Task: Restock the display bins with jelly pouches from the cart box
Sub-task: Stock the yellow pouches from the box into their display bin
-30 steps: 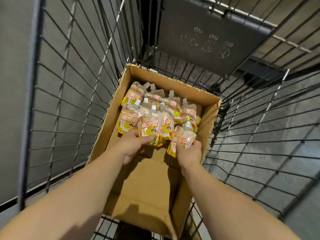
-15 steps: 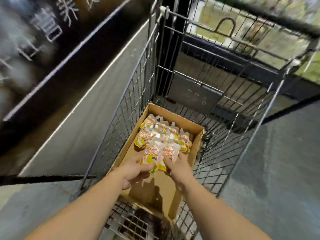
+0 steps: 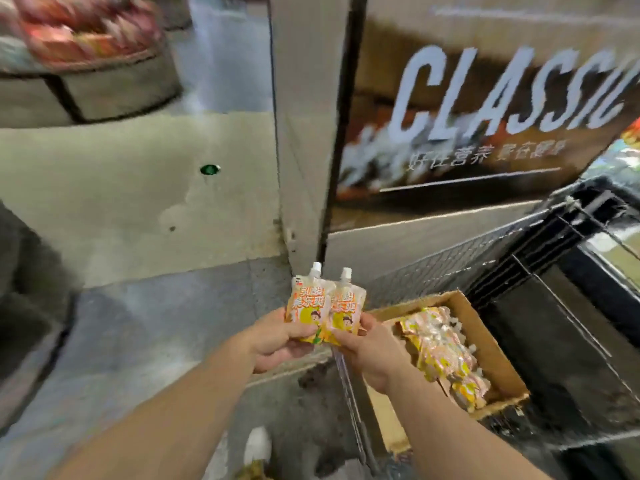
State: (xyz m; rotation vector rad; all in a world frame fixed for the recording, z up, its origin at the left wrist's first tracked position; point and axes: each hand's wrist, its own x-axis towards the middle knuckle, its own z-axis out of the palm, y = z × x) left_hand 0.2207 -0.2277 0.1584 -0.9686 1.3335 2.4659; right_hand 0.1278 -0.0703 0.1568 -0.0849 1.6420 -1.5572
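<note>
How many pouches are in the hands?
2 visible: one jelly pouch in the left hand, one in the right hand, side by side, overlapping. More could be hidden behind.

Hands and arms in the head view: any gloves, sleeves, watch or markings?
None visible. The left hand and right hand are both bare, without gloves or rings. Both forearms are uncovered as far as the bottom edge of the frame: no sleeve, watch, band or marking shows on them. Anything worn above that is out of frame.
</note>
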